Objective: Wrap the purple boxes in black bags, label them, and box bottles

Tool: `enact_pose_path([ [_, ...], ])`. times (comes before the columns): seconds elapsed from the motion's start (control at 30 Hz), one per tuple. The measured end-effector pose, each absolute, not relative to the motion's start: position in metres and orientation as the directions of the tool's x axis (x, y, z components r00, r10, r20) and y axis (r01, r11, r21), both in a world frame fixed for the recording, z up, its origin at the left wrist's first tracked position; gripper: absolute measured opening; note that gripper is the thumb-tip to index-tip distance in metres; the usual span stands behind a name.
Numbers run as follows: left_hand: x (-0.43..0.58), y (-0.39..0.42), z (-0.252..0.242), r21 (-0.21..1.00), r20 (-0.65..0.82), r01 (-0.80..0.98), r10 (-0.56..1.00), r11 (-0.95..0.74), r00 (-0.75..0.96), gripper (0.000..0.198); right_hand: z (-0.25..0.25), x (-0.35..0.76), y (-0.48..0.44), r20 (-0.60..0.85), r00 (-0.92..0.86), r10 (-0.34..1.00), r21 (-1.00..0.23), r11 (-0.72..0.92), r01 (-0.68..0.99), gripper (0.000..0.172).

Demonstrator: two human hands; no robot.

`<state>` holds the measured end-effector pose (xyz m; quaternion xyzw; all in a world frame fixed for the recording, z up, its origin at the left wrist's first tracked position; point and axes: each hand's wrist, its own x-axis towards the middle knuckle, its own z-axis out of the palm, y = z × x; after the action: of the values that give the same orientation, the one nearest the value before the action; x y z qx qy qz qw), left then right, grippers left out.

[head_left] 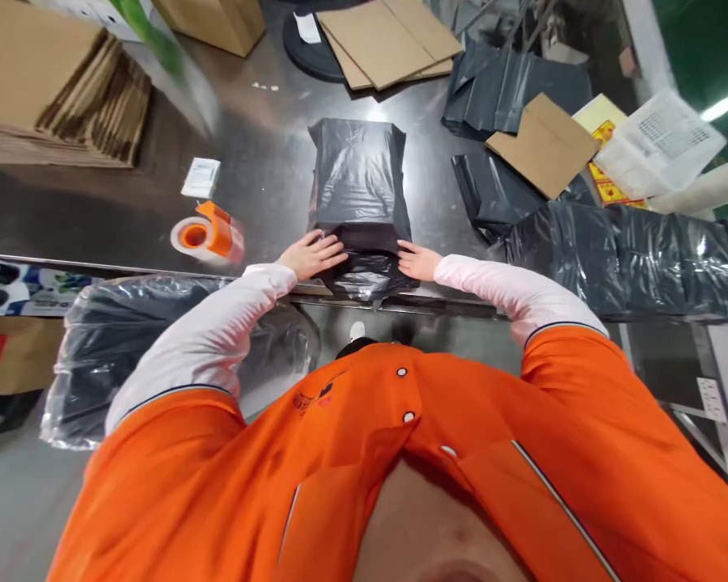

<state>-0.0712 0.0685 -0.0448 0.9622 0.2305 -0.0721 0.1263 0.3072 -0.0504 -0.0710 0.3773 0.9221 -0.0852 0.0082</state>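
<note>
Steel tabletop fills my view, shiny and scuffed. At its near edge, straight ahead of me, lies the black poly mailer, stuffed full, its open end folded toward me. My left hand rests flat on the near left corner of that fold, fingers spread and pressing, not curled around anything. My right hand does the same on the near right corner, palm down and loose. Just left of the left hand sits an orange tape dispenser, with a small white label beyond it. Farther left I see a stack of flattened cartons. To the right lie more black bags and a cardboard piece, well apart from the mailer. Flat cardboard sheets lie at the far edge.
</note>
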Motion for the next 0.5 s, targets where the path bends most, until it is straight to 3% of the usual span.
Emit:
enact_pose_path([
  [0.07,-0.069,0.078,-0.052,0.212,-0.365,0.358,0.266,-0.909,0.892,0.045,-0.074,0.315,-0.057,-0.083,-0.695,0.714,-0.135,0.683,0.718,0.039],
  [0.13,-0.072,0.088,-0.057,0.154,-0.454,0.366,0.264,-0.918,0.851,0.047,-0.075,0.327,-0.064,-0.06,-0.659,0.75,-0.137,0.648,0.749,0.038],
  [0.23,-0.085,0.094,-0.062,0.08,-0.48,0.378,0.297,-0.922,0.826,0.07,-0.075,0.348,-0.071,-0.025,-0.589,0.808,-0.213,0.572,0.793,0.04],
  [0.3,-0.096,0.093,-0.065,0.096,-0.458,0.38,0.298,-0.92,0.837,0.079,-0.079,0.358,-0.072,-0.031,-0.538,0.842,-0.264,0.512,0.817,0.04],
  [0.43,-0.114,0.095,-0.07,0.292,-0.334,0.53,0.434,-0.796,0.837,0.042,-0.092,0.364,-0.062,-0.023,-0.442,0.897,-0.307,0.415,0.857,0.033],
  [0.5,-0.122,0.099,-0.072,0.355,-0.278,0.602,0.534,-0.715,0.798,0.034,-0.096,0.365,-0.054,-0.004,-0.374,0.927,-0.367,0.347,0.863,0.031],
])
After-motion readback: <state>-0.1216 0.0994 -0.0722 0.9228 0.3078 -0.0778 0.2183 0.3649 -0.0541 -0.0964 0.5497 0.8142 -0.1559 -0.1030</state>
